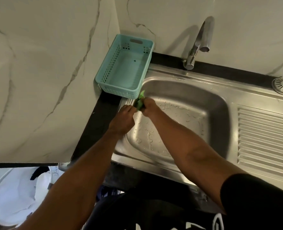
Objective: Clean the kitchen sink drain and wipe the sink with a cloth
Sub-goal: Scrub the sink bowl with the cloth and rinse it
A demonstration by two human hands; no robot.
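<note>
A green cloth (140,102) is bunched up between my two hands over the far left corner of the steel sink (217,103). My left hand (122,120) grips its lower end and my right hand (149,106) grips it from the right side. The basin floor is wet with scattered drops. My right forearm hides the drain hole. A round metal drain strainer (282,85) lies out of the basin on the sink's back rim at the far right.
A teal plastic basket (108,70) stands empty on the black counter at the sink's back left corner, right behind the cloth. A chrome tap (198,45) rises behind the basin. The ribbed drainboard (266,140) lies to the right. Marble-pattern walls enclose the left and back.
</note>
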